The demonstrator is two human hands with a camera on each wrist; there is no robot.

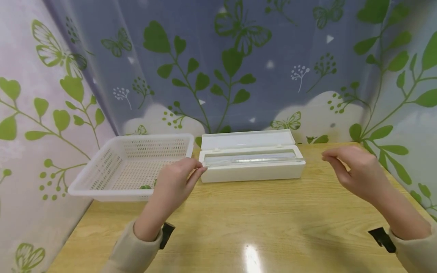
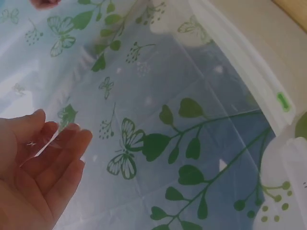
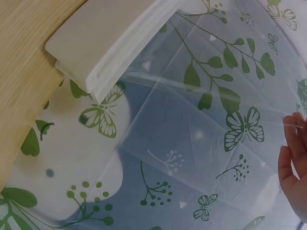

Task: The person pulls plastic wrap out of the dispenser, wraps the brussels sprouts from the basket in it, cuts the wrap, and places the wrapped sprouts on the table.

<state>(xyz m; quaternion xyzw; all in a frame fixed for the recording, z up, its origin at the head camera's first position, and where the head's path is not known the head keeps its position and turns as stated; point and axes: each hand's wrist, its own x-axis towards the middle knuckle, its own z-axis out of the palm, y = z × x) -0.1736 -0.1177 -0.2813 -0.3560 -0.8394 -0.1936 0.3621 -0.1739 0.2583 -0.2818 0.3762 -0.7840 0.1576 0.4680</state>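
Note:
A long white cling film dispenser box [image 1: 252,174] sits on the table with its lid [image 1: 249,139] raised at the back. Clear cling film [image 1: 266,160] runs across the box's front edge. At the box's left end, my left hand [image 1: 174,180] pinches the film between thumb and fingers. My right hand [image 1: 358,172] is raised beyond the box's right end, thumb and index finger nearly together. In the right wrist view, a thin clear edge of film leads to the fingertips of that hand [image 3: 296,163].
A white perforated plastic basket [image 1: 109,192] stands to the left of the box, partly behind my left forearm. Something small and green [image 1: 145,187] lies inside it. Patterned curtains [image 1: 211,76] enclose the wooden table [image 1: 273,220] at the back and sides.

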